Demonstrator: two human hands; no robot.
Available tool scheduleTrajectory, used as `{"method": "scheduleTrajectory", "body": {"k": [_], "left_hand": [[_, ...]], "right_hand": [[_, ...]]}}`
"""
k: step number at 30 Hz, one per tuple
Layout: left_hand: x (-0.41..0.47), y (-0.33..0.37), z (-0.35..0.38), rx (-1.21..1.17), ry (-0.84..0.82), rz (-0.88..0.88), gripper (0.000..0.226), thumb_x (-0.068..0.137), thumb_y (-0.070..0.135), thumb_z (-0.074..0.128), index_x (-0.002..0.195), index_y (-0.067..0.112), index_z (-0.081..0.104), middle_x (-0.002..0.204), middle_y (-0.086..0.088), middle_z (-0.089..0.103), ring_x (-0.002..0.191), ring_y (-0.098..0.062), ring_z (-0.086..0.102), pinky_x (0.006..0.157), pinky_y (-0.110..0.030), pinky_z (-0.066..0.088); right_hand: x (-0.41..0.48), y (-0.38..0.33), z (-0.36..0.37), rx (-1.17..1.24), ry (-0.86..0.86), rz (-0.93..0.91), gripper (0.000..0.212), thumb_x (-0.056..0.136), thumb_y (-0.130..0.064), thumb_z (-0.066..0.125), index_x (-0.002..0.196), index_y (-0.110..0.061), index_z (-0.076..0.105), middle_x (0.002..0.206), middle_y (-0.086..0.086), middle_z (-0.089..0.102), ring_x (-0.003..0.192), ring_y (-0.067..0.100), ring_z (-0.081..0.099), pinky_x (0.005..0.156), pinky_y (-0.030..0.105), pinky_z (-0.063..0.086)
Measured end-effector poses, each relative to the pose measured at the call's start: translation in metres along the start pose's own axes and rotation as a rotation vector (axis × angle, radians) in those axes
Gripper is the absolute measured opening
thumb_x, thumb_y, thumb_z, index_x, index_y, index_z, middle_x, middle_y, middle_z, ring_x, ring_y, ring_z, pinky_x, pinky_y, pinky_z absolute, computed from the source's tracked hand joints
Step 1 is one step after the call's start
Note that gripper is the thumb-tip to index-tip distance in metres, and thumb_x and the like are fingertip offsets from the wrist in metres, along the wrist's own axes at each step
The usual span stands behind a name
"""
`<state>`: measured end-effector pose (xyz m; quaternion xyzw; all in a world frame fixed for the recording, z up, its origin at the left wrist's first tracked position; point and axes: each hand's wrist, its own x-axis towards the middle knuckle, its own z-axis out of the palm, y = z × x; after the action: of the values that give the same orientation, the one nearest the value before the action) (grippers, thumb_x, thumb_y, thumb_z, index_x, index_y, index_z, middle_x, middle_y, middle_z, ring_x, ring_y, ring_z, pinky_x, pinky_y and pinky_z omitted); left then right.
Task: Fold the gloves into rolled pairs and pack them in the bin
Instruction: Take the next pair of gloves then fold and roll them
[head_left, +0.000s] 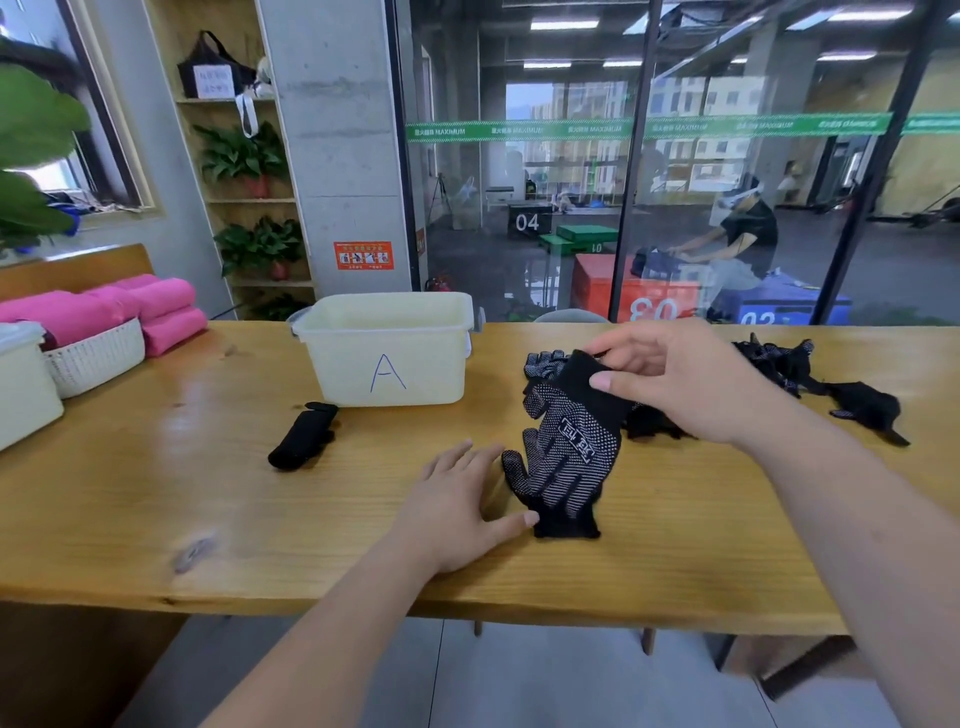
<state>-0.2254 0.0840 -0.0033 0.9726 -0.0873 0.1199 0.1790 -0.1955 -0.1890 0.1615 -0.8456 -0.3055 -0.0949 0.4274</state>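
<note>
A black glove with white grip dots (571, 447) hangs over the wooden table (208, 467), cuff up; my right hand (675, 384) pinches its cuff between thumb and fingers. A second dotted glove (553, 499) lies flat beneath it, cuff towards me. My left hand (457, 509) rests flat on the table beside that glove, thumb tip touching its cuff. A rolled black pair (304, 436) lies to the left, in front of the pale yellow bin marked "A" (389, 348). Several loose black gloves (821, 379) are heaped at the right.
At the far left stand another pale bin (23, 384) and a white woven basket (98, 358) with pink rolled towels (156, 312). A glass wall runs behind the table. The table's front edge is close to me.
</note>
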Motion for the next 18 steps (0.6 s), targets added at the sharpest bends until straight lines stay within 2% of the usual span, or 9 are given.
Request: {"method": "scheduleTrajectory", "body": {"k": [2, 6, 8, 10, 12, 14, 16, 18], "left_hand": [[0.001, -0.001, 0.000, 0.009, -0.022, 0.008, 0.096, 0.082, 0.092, 0.048, 0.162, 0.043, 0.027, 0.165, 0.013, 0.040, 0.160, -0.010, 0.013, 0.129, -0.042, 0.018], [0.004, -0.004, 0.002, 0.025, -0.060, 0.029, 0.090, 0.083, 0.094, 0.041, 0.158, 0.044, 0.036, 0.163, 0.023, 0.039, 0.159, -0.009, 0.015, 0.129, -0.043, 0.017], [0.005, -0.005, 0.003, 0.051, -0.068, 0.036, 0.090, 0.083, 0.096, 0.035, 0.156, 0.044, 0.040, 0.163, 0.028, 0.037, 0.158, -0.009, 0.015, 0.129, -0.044, 0.018], [0.005, -0.006, 0.005, 0.054, -0.063, 0.034, 0.090, 0.083, 0.096, 0.035, 0.155, 0.043, 0.043, 0.163, 0.030, 0.035, 0.158, -0.007, 0.015, 0.129, -0.043, 0.018], [0.004, -0.005, 0.004, 0.044, -0.053, 0.026, 0.091, 0.082, 0.096, 0.039, 0.154, 0.042, 0.045, 0.163, 0.030, 0.035, 0.158, -0.006, 0.015, 0.129, -0.042, 0.018], [0.004, -0.004, 0.003, 0.034, -0.050, 0.019, 0.091, 0.081, 0.096, 0.042, 0.154, 0.041, 0.047, 0.162, 0.030, 0.036, 0.157, -0.006, 0.015, 0.129, -0.042, 0.017], [0.004, -0.003, 0.002, 0.029, -0.045, 0.019, 0.091, 0.081, 0.095, 0.043, 0.154, 0.041, 0.047, 0.162, 0.029, 0.036, 0.157, -0.007, 0.016, 0.129, -0.043, 0.018], [0.004, -0.003, 0.002, 0.025, -0.053, 0.020, 0.091, 0.081, 0.094, 0.044, 0.155, 0.041, 0.046, 0.163, 0.028, 0.035, 0.158, -0.007, 0.015, 0.129, -0.044, 0.018]], "right_hand": [[-0.001, -0.014, -0.009, -0.032, -0.067, -0.047, 0.025, 0.088, -0.019, 0.084, 0.110, -0.030, 0.079, 0.097, -0.009, 0.079, 0.091, 0.008, 0.074, 0.087, 0.020, 0.057], [0.004, -0.027, -0.020, -0.004, -0.150, -0.039, 0.018, 0.092, -0.015, 0.080, 0.107, -0.024, 0.078, 0.101, -0.015, 0.080, 0.095, -0.001, 0.074, 0.086, 0.008, 0.053], [0.014, -0.022, -0.016, -0.051, -0.187, -0.016, 0.017, 0.093, -0.016, 0.079, 0.107, -0.025, 0.078, 0.104, -0.015, 0.079, 0.100, -0.001, 0.073, 0.098, 0.015, 0.054], [0.025, -0.009, -0.008, -0.138, -0.189, -0.009, 0.015, 0.094, -0.018, 0.079, 0.105, -0.028, 0.078, 0.103, -0.015, 0.079, 0.102, -0.001, 0.072, 0.108, 0.030, 0.053], [0.035, 0.003, -0.001, -0.193, -0.111, -0.010, 0.016, 0.094, -0.019, 0.078, 0.103, -0.032, 0.077, 0.102, -0.020, 0.077, 0.100, -0.006, 0.070, 0.109, 0.035, 0.053], [0.043, 0.008, 0.002, -0.208, 0.044, -0.027, 0.017, 0.095, -0.020, 0.078, 0.104, -0.035, 0.077, 0.105, -0.022, 0.075, 0.103, -0.007, 0.067, 0.107, 0.037, 0.053], [0.045, 0.009, 0.004, -0.211, 0.177, -0.072, 0.017, 0.096, -0.020, 0.077, 0.107, -0.033, 0.078, 0.105, -0.021, 0.074, 0.103, -0.004, 0.067, 0.103, 0.036, 0.054], [0.041, 0.012, 0.010, -0.271, 0.230, -0.144, 0.018, 0.095, -0.019, 0.078, 0.106, -0.033, 0.078, 0.104, -0.022, 0.072, 0.100, 0.001, 0.067, 0.098, 0.032, 0.054]]}}
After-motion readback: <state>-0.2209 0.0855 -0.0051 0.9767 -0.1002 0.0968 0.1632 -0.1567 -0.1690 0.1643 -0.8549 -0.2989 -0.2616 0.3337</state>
